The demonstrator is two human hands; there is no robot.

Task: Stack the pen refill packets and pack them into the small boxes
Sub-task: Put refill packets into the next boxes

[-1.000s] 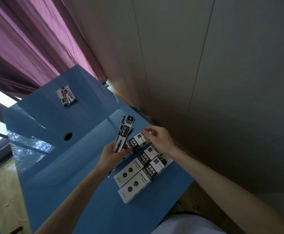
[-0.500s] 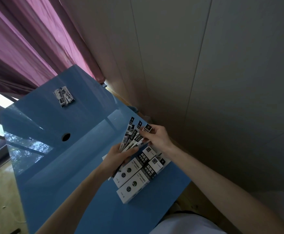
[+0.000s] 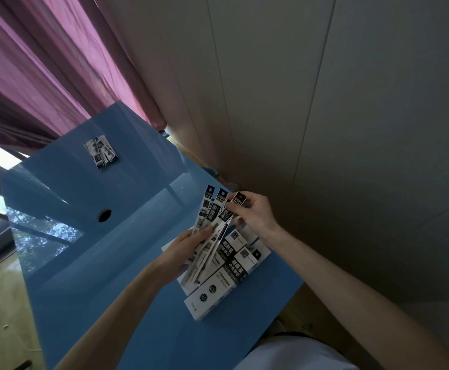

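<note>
Long narrow black-and-white pen refill packets (image 3: 212,231), fanned out, lower centre of the frame, held above the bench. Left hand (image 3: 184,252) has its grip curled round the lower part of the fan; right hand (image 3: 255,213) pinches the top of the rightmost packet.

To do this step well, I judge: draw the tops together with the right hand, tap the bottoms level, keep the left grip loose enough for the packets to slide flush before offering them to a box.

Just beneath the hands, white-and-black rectangular cardboard small boxes (image 3: 218,292) lie side by side on the glossy blue bench (image 3: 111,263), near its right edge; which end opens, cannot tell. They crowd the space under the fan.

Upper left: a small loose pile of more packets (image 3: 101,152), well apart. A round dark hole (image 3: 104,215) in the bench lies between. Maroon curtain (image 3: 44,62) top left, pale panelled wall (image 3: 324,102) right.
</note>
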